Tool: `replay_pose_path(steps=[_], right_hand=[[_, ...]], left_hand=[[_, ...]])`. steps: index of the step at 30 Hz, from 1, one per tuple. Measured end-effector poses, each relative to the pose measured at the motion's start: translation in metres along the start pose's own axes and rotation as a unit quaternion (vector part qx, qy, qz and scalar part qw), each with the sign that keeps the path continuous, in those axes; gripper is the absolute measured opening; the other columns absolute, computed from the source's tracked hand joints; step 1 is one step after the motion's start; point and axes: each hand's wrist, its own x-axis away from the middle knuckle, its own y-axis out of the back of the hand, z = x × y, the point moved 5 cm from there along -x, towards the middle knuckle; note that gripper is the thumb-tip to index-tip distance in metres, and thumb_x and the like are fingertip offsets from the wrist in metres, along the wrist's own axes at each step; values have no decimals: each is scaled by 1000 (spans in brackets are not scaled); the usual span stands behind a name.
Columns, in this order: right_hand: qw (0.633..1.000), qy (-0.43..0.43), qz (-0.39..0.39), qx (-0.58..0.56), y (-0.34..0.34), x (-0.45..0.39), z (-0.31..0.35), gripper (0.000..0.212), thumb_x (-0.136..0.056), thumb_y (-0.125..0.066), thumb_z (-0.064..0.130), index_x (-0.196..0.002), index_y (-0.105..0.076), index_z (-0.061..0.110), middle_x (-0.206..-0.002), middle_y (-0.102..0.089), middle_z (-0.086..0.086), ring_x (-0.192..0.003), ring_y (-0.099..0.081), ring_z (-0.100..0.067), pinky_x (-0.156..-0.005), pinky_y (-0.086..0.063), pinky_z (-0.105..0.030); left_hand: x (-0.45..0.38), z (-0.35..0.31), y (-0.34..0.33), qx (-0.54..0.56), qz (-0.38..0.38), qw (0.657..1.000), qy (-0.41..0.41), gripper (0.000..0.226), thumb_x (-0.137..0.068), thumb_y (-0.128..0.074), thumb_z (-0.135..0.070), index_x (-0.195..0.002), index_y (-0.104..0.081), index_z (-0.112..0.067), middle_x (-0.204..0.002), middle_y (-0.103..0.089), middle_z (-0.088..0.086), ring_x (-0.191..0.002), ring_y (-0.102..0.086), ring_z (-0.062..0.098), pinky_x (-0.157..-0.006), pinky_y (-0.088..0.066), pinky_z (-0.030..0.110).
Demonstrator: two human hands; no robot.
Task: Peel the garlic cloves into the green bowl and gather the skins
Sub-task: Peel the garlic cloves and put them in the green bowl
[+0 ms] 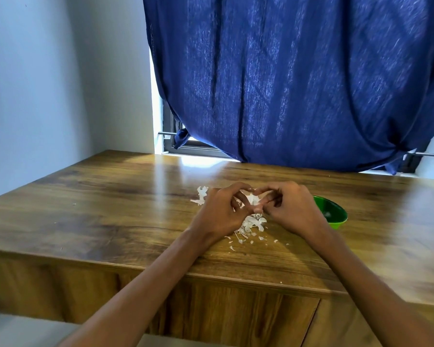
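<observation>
Two hands meet over a heap of garlic skins on a wooden table.

The left hand (219, 212) and the right hand (290, 209) come together above the table (110, 209), fingers curled and fingertips touching around something small and pale — the fingers cover it, so whether it is a clove or only skin is hard to tell. The garlic skins (251, 225) lie in a white pile under and between the hands, partly hidden by them, with a loose clump just beyond the left knuckles and small flakes scattered toward the near edge. The green bowl (332, 212) stands just beside the right hand, its left part blocked by that hand — its contents cannot be made out. Behind the table a blue curtain (298, 83) hangs over a window.
</observation>
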Motion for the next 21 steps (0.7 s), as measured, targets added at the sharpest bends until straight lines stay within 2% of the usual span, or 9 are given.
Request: replay_pose_path(steps=[2,6,9,12,16,18,21], right_hand=[[1000,2,-1,-24,-3,-1,0,28,-84,-77,10,-98,-73,33,-71,-71,17,-69,-65,10,-71,-53,-14],[999,8,-14,-29,-7,-5,-1,20,-85,-79,17,-94,-75,34,-81,-71,20,-76,-65,4,-72,-54,-16],[999,4,-18,-46,-11,-6,-4,13,-88,-76,23,-94,-76,34,-83,-72,20,-77,-65,5,-67,-49,-11],[997,-17,-12,-79,-18,-7,-10,14,-91,-73,22,-95,-77,35,-83,-72,21,-74,-65,6,-62,-45,-10],[991,-25,-12,-128,-24,-5,-12,18,-90,-72,19,-93,-74,37,-85,-70,23,-80,-63,9,-70,-43,-12],[990,-22,-15,-138,-25,-4,-12,21,-90,-72,18,-90,-72,38,-85,-68,25,-82,-62,13,-71,-42,-8],[990,-10,-23,-136,-25,-4,-11,18,-89,-73,17,-94,-75,34,-85,-68,26,-81,-61,16,-70,-42,-4]], left_hand=[[0,1,0,6,3,1000,18,42,-84,-84,-33,-122,-68,-23,-91,-74,-13,-77,-68,0,-74,-58,21],[-1,3,4,-7,-30,1000,3,23,-89,-78,-18,-112,-74,-18,-87,-76,-11,-73,-68,3,-75,-59,32],[-1,0,8,-31,-57,997,-34,20,-90,-78,-18,-110,-75,-19,-94,-74,-11,-69,-64,2,-70,-53,20],[0,-1,8,-31,-60,996,-64,17,-91,-75,-10,-107,-77,-15,-100,-74,-7,-74,-62,-6,-68,-46,10],[-1,2,7,-27,-56,996,-60,15,-92,-70,-5,-103,-75,-14,-99,-72,-7,-74,-62,-3,-67,-50,17],[-2,4,7,-30,-56,996,-59,19,-92,-69,-3,-105,-74,-16,-100,-69,-7,-75,-62,0,-65,-52,21],[-4,7,7,-49,-64,995,-65,18,-89,-73,-2,-97,-72,-17,-97,-65,-9,-73,-59,0,-65,-50,22]])
